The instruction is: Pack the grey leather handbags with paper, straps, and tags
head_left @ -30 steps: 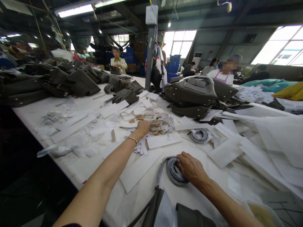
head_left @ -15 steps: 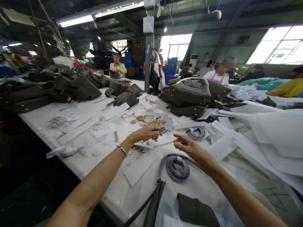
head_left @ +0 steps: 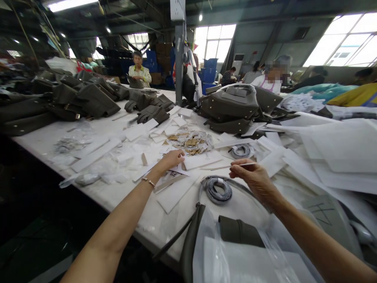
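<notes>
My right hand [head_left: 250,175] pinches a thin pale strip [head_left: 219,167], seen nearly edge-on, above the white table. To its left, my left hand [head_left: 172,159] has its fingers closed together; a small white bit shows at the fingertips, too little to name. Beneath that hand lie white sheets and a grey-brown card strip [head_left: 171,182]. Just beyond is a heap of tags [head_left: 191,141] in gold and white. Between my forearms sits a coiled dark strap [head_left: 218,190] with a pale band. Nearest me is a dark olive bag [head_left: 241,232], partly covered in clear plastic.
Dark olive bags [head_left: 88,94] pile up at the left back, and another stack of bags [head_left: 229,104] stands behind the tags. White foam sheets [head_left: 347,145] cover the right side. A post [head_left: 179,59] rises at the table's middle. People [head_left: 140,72] work across the table.
My left hand has drawn back left, and the card strip it held is no longer in its fingers. My right hand, formerly open, has moved right and now grips a thin strip. The view has tilted down.
</notes>
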`<state>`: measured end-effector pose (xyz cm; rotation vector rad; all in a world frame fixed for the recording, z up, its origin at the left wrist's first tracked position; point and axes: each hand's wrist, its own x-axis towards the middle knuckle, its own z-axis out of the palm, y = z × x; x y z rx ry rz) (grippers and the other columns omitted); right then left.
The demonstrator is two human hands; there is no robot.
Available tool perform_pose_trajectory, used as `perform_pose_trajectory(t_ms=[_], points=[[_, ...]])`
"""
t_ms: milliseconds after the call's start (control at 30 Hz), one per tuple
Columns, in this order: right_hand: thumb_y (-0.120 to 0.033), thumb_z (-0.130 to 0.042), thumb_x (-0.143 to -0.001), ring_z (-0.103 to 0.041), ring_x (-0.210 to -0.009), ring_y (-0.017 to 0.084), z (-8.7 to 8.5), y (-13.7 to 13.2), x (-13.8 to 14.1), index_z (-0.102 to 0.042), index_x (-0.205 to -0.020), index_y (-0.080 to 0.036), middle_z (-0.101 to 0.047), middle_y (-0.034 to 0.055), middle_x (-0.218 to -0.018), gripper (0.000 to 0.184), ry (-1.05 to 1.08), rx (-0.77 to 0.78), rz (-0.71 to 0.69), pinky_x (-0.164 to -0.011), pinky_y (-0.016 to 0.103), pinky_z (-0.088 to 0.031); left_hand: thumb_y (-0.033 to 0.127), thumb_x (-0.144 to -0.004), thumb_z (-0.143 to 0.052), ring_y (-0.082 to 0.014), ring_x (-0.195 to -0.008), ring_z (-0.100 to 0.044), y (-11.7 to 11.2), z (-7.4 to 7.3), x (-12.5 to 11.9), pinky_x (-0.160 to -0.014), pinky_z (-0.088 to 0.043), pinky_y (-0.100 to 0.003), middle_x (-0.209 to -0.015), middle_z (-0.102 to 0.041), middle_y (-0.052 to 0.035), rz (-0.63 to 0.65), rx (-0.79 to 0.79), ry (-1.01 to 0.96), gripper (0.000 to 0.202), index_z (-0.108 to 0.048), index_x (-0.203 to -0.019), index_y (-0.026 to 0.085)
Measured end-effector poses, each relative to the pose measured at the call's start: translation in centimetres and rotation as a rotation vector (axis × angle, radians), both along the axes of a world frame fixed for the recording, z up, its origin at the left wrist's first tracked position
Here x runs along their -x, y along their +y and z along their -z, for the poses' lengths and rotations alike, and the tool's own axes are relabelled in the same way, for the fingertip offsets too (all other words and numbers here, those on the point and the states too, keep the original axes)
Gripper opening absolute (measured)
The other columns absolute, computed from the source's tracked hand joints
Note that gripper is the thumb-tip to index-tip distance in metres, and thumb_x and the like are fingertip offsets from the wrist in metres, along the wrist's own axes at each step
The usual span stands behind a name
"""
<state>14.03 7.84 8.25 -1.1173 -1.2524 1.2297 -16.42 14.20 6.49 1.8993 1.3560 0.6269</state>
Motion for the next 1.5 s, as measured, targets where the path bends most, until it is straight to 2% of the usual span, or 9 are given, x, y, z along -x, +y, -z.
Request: perform_pose_trajectory(t_ms=[133,300,633,800,900,1000,1167,1367,1500], points=[[-0.047,-0.080,-0.071,-0.066,-0.068,0.016,0.1,-2.0,-0.5,-0.070,-0.089,-0.017,-0.071,0.0031,-0.069,0.037,-0.175,0.005,-0.050,-0.068,0.027,-0.052,0.030,-0.089,-0.056,-0.0248,-0.129,-0.047,-2.4,-0.6,-2.2,-0.106,-0.038,-0.036,-0.138,-0.055,-0.0095,-0.044,-0.156,-0.007,0.037,-0.060,-0.124,0.020],[-0.049,-0.077,-0.072,-0.064,-0.066,0.016,0.0,-3.0,0.0,-0.070,-0.099,-0.017,-0.070,0.0022,-0.068,0.042,-0.317,-0.042,-0.041,-0.062,0.026,-0.049,0.037,-0.088,-0.059,-0.0180,-0.090,-0.066,-6.2,-1.1,-6.8,-0.078,-0.049,-0.025,-0.097,-0.072,-0.0035,0.397,0.151,-0.192,0.029,-0.068,-0.106,0.017],[-0.052,-0.083,-0.062,-0.064,-0.065,0.017,1.3,-0.1,-2.3,-0.068,-0.097,-0.015,-0.067,0.0038,-0.073,0.053,-0.002,0.106,0.098,-0.071,0.032,-0.056,0.032,-0.088,-0.046,-0.0098,-0.042,-0.056,-6.9,1.3,-5.9,-0.041,-0.036,-0.019,-0.062,-0.064,0.0010,0.125,0.395,-0.327,0.018,-0.053,-0.087,0.016],[-0.052,-0.083,-0.057,-0.067,-0.094,0.031,1.7,2.6,-4.8,-0.055,-0.131,-0.016,-0.061,0.0180,-0.125,0.087,-0.643,-0.060,0.420,-0.084,0.048,-0.054,0.036,-0.087,-0.047,-0.0099,-0.045,-0.059,-7.1,1.4,-4.8,-0.043,-0.037,-0.018,-0.066,-0.068,-0.0011,0.033,0.380,-0.343,0.019,-0.050,-0.084,0.017],[-0.051,-0.080,-0.063,-0.067,-0.095,0.032,1.5,1.8,-3.2,-0.058,-0.130,-0.016,-0.066,0.0165,-0.116,0.078,-0.753,-0.093,0.208,-0.082,0.046,-0.054,0.041,-0.088,-0.049,-0.0101,-0.046,-0.061,-7.2,1.5,-5.9,-0.044,-0.038,-0.019,-0.071,-0.070,-0.0029,0.064,0.350,-0.407,0.024,-0.050,-0.084,0.017],[-0.052,-0.072,-0.075,-0.067,-0.074,0.023,0.8,-0.1,-0.1,-0.059,-0.128,-0.018,-0.071,0.0069,-0.086,0.065,-0.407,0.015,-0.196,-0.067,0.036,-0.054,0.045,-0.088,-0.051,-0.0108,-0.045,-0.060,-7.0,1.6,-7.6,-0.043,-0.038,-0.019,-0.068,-0.069,-0.0018,0.151,0.354,-0.461,0.027,-0.050,-0.086,0.018],[-0.039,-0.082,-0.072,-0.068,-0.077,0.019,-0.8,-1.9,1.6,-0.065,-0.110,-0.019,-0.073,0.0051,-0.086,0.047,-0.163,0.062,-0.493,-0.071,0.031,-0.054,0.047,-0.084,-0.058,-0.0097,-0.040,-0.055,-5.9,1.5,-8.2,-0.042,-0.037,-0.019,-0.055,-0.063,0.0013,0.437,0.620,-0.538,0.031,-0.056,-0.081,0.016],[-0.033,-0.075,-0.080,-0.067,-0.076,0.017,-1.0,-2.7,0.2,-0.068,-0.085,-0.020,-0.071,0.0060,-0.092,0.016,-0.433,-0.196,-0.438,-0.066,0.027,-0.054,0.052,-0.081,-0.062,-0.0100,-0.040,-0.051,-4.9,1.2,-8.5,-0.043,-0.035,-0.021,-0.052,-0.060,0.0007,0.592,0.740,-0.415,0.037,-0.061,-0.076,0.016],[-0.038,-0.073,-0.081,-0.068,-0.067,0.018,-0.3,-2.5,-0.6,-0.065,-0.079,-0.021,-0.069,0.0031,-0.073,0.019,-0.439,-0.212,-0.278,-0.063,0.028,-0.057,0.047,-0.090,-0.050,-0.0143,-0.062,-0.061,-4.1,1.0,-9.5,-0.061,-0.046,-0.026,-0.076,-0.068,-0.0031,0.340,0.301,-0.211,0.033,-0.063,-0.087,0.017]])
